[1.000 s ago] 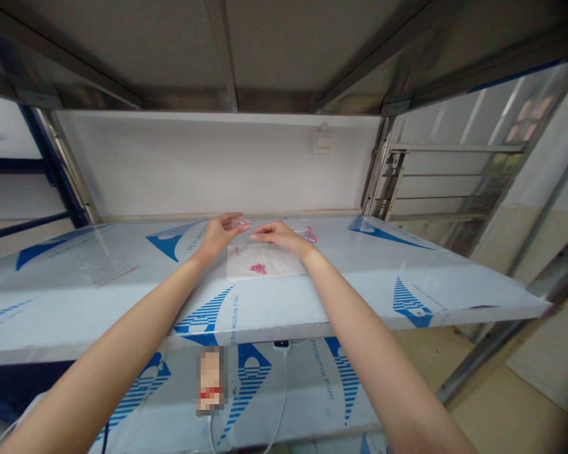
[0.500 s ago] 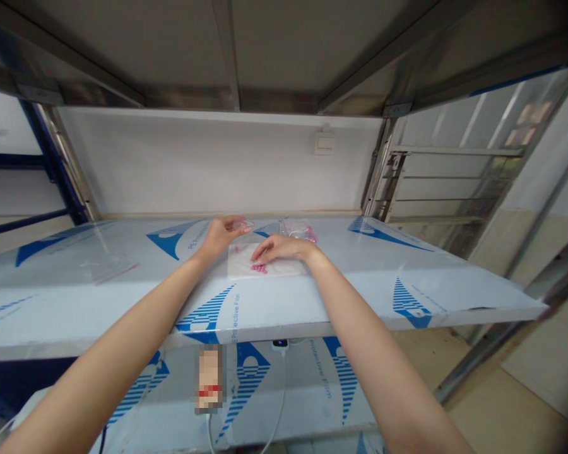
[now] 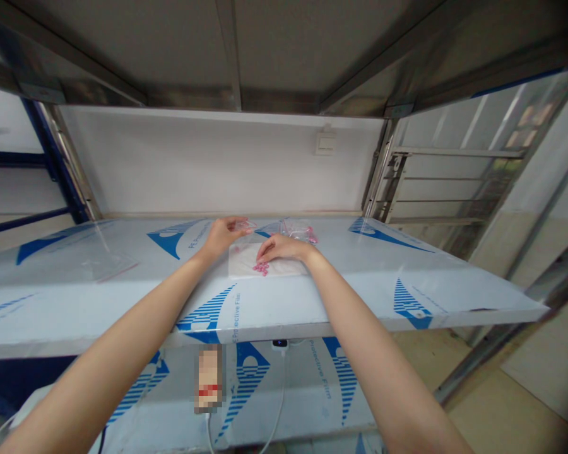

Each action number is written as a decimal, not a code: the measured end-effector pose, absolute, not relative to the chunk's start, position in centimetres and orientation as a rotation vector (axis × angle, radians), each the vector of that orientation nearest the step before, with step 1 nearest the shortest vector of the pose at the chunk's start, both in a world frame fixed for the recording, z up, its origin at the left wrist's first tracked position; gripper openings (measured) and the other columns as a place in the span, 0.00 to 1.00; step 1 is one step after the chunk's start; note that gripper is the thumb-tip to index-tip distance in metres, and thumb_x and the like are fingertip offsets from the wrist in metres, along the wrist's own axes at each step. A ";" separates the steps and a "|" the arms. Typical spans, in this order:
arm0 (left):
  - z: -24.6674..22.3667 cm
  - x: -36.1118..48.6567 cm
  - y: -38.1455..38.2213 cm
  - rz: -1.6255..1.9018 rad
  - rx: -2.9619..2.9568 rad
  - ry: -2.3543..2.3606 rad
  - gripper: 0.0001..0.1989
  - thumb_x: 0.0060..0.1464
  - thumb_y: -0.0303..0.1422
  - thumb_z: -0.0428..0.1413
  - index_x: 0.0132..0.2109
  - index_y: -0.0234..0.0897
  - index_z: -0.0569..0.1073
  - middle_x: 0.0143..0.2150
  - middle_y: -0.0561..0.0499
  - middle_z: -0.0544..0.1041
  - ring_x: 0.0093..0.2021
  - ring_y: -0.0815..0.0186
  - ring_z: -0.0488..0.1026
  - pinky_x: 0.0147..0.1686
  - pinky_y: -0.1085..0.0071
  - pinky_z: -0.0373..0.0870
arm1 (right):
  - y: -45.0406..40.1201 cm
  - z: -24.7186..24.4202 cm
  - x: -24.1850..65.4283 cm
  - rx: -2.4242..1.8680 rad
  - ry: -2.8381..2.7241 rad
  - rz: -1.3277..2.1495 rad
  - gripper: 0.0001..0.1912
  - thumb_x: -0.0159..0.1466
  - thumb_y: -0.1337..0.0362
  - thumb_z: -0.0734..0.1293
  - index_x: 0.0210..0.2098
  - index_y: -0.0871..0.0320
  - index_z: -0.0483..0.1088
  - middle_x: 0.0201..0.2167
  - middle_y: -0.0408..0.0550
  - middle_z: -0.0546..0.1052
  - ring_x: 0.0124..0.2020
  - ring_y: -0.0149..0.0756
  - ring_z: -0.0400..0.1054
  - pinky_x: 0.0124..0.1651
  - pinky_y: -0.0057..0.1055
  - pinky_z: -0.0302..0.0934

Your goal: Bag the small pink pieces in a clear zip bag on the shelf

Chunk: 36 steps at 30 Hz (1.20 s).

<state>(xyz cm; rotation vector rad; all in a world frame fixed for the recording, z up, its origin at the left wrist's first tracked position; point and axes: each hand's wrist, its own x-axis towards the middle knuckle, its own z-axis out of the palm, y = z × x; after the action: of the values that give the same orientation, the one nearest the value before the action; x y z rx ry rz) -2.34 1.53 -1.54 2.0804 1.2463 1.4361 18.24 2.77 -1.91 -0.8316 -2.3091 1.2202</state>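
The left hand (image 3: 224,235) pinches narrowly on a small clear plastic bag (image 3: 245,224) near the far edge of the blue-printed, film-covered tabletop (image 3: 407,296). The right hand (image 3: 283,248) curves low, holding nothing visible, its fingertips just over a cluster of small pink beads (image 3: 261,268) on a white paper sheet (image 3: 288,267); contact is hard to tell. A second clear plastic bag (image 3: 299,231) with pink contents lies just behind.

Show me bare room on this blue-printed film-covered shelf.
Room lies right of the white paper sheet, and between it and the clear plastic zip bag. Crowded: the round pink beads at the right hand, beside the left hand.
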 end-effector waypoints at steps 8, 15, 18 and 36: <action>-1.6 -2.5 1.8 1.448 2.107 1.278 0.22 0.41 0.46 0.62 0.42 0.38 0.78 0.41 0.44 0.81 0.41 0.56 0.77 0.42 0.65 0.69 | 2.8 -1.7 17.8 -0.891 -2.287 1.162 0.08 0.49 0.63 0.74 0.28 0.61 0.77 0.25 0.46 0.78 0.25 0.28 0.67 0.34 0.28 0.62; -1.4 -2.1 1.7 1.416 2.083 1.206 0.24 0.42 0.47 0.60 0.44 0.36 0.77 0.40 0.44 0.81 0.40 0.57 0.77 0.41 0.66 0.70 | -5.6 0.2 19.6 -0.932 -1.847 0.231 0.12 0.64 0.57 0.62 0.41 0.56 0.72 0.39 0.49 0.75 0.42 0.38 0.67 0.46 0.35 0.58; -1.6 -1.8 1.8 1.396 2.104 1.199 0.23 0.42 0.46 0.61 0.43 0.34 0.78 0.39 0.43 0.81 0.39 0.57 0.77 0.40 0.67 0.69 | -10.3 -2.6 21.3 -1.083 -1.968 0.210 0.15 0.58 0.60 0.69 0.44 0.55 0.68 0.37 0.49 0.73 0.39 0.39 0.67 0.45 0.35 0.58; -1.4 -1.7 1.0 1.460 2.001 1.067 0.25 0.42 0.44 0.62 0.44 0.31 0.77 0.41 0.41 0.80 0.41 0.57 0.77 0.43 0.65 0.69 | -12.6 -5.3 24.7 -1.298 -1.838 0.505 0.02 0.52 0.67 0.70 0.26 0.58 0.77 0.27 0.47 0.78 0.29 0.35 0.68 0.36 0.31 0.60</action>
<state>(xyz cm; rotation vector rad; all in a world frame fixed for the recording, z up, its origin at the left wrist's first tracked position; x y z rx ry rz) -1.73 1.01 -1.35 2.0013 1.0666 1.4604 24.70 -12.57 -5.27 -1.2979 -1.8383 0.5049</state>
